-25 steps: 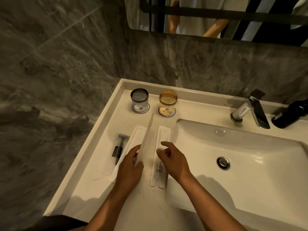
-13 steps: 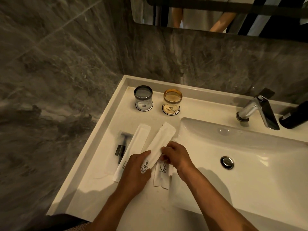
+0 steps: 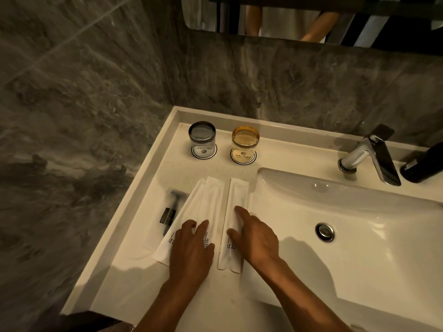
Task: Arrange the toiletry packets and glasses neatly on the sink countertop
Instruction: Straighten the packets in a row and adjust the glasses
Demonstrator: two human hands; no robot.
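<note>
Three long white toothbrush packets lie on the countertop [image 3: 134, 281] left of the basin. The leftmost packet [image 3: 185, 212] is slanted, and the middle packet [image 3: 213, 200] overlaps it. My left hand [image 3: 191, 250] rests flat on the near ends of these two, fingers spread. A third packet [image 3: 236, 200] lies parallel on the right, with my right hand [image 3: 256, 238] pressing flat on it. A clear razor packet [image 3: 171, 212] lies at the far left. A grey glass [image 3: 202, 138] and an amber glass [image 3: 245, 141] stand upside down on round coasters at the back.
The white basin [image 3: 359, 236] with its drain [image 3: 324, 231] fills the right side. A chrome faucet [image 3: 371, 156] and a dark bottle [image 3: 424, 164] stand behind it. Marble walls close in on the left and back, with a mirror above.
My left hand has laid the packet it was holding flat beside the leftmost one. My right hand has slid up onto the right packet and spread flat.
</note>
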